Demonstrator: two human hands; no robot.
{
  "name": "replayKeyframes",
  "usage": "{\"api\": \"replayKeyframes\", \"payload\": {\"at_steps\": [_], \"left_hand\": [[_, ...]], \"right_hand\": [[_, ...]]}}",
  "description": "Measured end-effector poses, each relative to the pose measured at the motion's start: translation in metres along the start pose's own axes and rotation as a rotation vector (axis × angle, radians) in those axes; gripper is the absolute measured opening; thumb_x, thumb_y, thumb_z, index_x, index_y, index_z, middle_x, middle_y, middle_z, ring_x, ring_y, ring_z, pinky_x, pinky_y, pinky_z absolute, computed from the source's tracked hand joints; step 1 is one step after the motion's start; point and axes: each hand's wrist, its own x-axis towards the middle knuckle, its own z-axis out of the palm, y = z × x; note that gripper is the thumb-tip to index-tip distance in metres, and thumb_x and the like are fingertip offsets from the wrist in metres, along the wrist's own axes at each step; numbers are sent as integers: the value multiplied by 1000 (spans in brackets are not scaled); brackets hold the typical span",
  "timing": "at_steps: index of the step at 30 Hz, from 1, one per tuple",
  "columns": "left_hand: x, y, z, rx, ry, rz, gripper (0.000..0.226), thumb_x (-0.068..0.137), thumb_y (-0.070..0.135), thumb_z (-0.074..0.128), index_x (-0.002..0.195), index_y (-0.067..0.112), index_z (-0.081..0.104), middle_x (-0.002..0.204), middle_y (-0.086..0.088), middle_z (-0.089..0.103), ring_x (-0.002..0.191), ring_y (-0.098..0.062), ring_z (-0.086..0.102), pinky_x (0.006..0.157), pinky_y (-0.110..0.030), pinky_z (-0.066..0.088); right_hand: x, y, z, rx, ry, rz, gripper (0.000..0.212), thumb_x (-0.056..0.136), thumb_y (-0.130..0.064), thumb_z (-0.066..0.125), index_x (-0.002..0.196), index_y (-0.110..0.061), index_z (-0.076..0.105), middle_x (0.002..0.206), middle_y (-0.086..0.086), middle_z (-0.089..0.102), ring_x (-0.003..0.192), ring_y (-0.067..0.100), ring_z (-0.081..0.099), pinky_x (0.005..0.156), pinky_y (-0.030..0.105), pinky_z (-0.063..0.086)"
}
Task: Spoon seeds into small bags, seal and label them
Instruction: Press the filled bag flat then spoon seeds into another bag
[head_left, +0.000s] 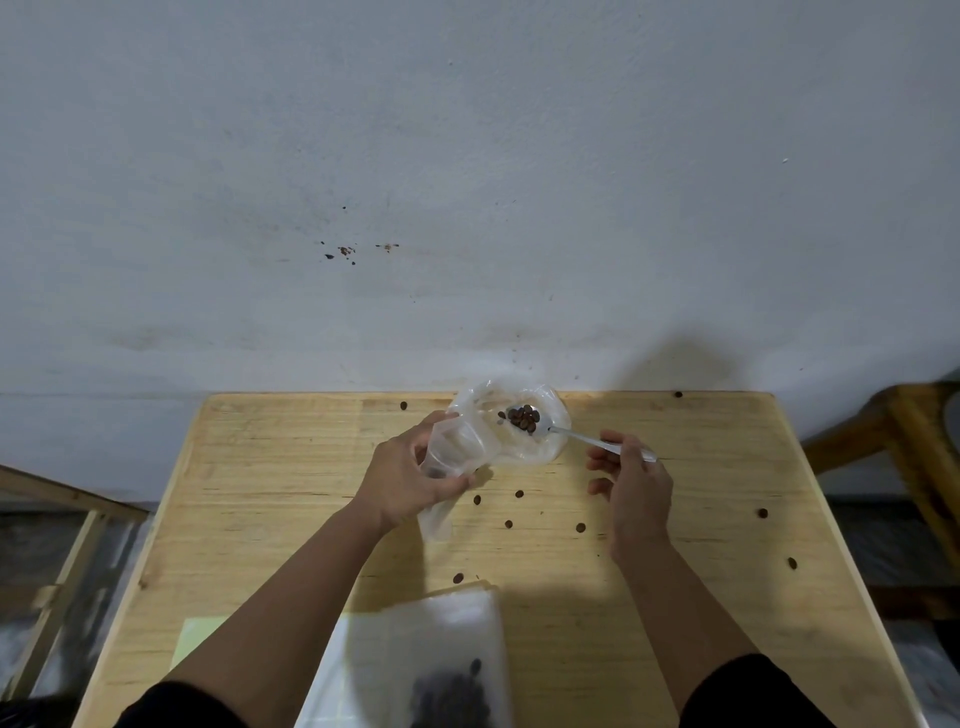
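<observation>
at frame centre, a clear bag (470, 447) was gripped by the left hand (410, 480) while a spoon (566, 431) of seeds (523, 418), pinched by the right hand (631, 480), was held at its mouth; tipping was judged next.

Head view looks steeply down (facing the wall (467, 156)) over the table (675, 597)

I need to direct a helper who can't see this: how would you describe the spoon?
On the wooden table, look near the far edge, at the right hand. The spoon is the only metal thing there, its bowl heaped with dark seeds inside the clear bag's mouth.
</observation>
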Motion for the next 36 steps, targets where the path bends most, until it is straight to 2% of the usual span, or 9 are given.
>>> {"api": "replayKeyframes", "payload": {"at_steps": [8, 15, 18, 23, 26, 28, 31, 34, 36], "left_hand": [[-1, 2, 0, 13, 7, 13, 72, 63, 29, 86, 128, 23, 56, 131, 4, 58, 90, 6, 58, 67, 1, 41], [2, 0, 1, 11, 5, -1, 75, 62, 33, 86, 130, 23, 55, 129, 11, 58, 93, 0, 59, 68, -1, 44], [3, -4, 1, 1, 3, -10, 79, 61, 35, 86, 133, 28, 52, 121, 8, 63, 94, 0, 61, 69, -4, 46], [6, -9, 1, -5, 16, -12, 78, 62, 32, 87, 133, 26, 54, 126, 8, 61, 100, -5, 62, 70, -5, 47], [7, -12, 1, -13, 20, -12, 78, 59, 41, 86, 129, 27, 56, 114, 9, 67, 100, -9, 64, 72, -9, 48], [8, -15, 0, -5, 33, -24, 66, 61, 37, 86, 121, 24, 62, 109, 7, 69, 93, -7, 66, 68, -9, 46], [9, -16, -1, -13, 38, -28, 53, 66, 26, 86, 114, 21, 65, 119, 3, 66, 85, 1, 64, 64, -5, 44], [9, -16, -1, -13, 30, -15, 58, 65, 29, 86, 118, 23, 64, 120, 5, 66, 89, 0, 64, 66, -5, 45], [9, -15, -1, -9, 24, -9, 64, 63, 32, 86, 122, 25, 61, 116, 8, 66, 92, -1, 64, 67, -5, 45]], "right_hand": [[-4, 0, 3, 63, -18, 50, 28, 99, -13, 37, 95, -3, 62, 75, 10, 61, 65, 15, 57, 41, 19, 42], [-8, -11, 3, 59, -72, -5, 29, 99, -12, 36, 97, -1, 62, 75, 11, 61, 63, 13, 57, 41, 20, 42], [-11, -20, 5, 66, -115, -69, 30, 99, -12, 35, 92, -4, 63, 72, 9, 61, 58, 10, 56, 39, 20, 40], [-18, -31, 9, -14, -222, -213, 31, 100, -12, 36, 87, -7, 64, 65, 3, 62, 56, 8, 55, 39, 20, 39], [-25, -34, 13, -176, -346, -413, 28, 99, -13, 39, 88, -8, 65, 67, 2, 62, 54, 5, 53, 42, 18, 41], [-28, -35, 15, -276, -402, -569, 26, 97, -17, 41, 90, -11, 65, 70, 0, 63, 55, 5, 56, 48, 13, 42], [-21, -35, 15, -198, -317, -601, 25, 96, -17, 40, 93, -16, 65, 74, -1, 64, 62, 5, 58, 46, 17, 45], [-7, -22, 10, -263, -260, -605, 24, 98, -9, 42, 99, -17, 65, 79, -4, 65, 70, 3, 60, 46, 20, 48], [1, -10, 8, -367, -264, -644, 22, 97, -15, 45, 104, -14, 66, 81, -9, 65, 72, 1, 62, 51, 18, 50]]}}
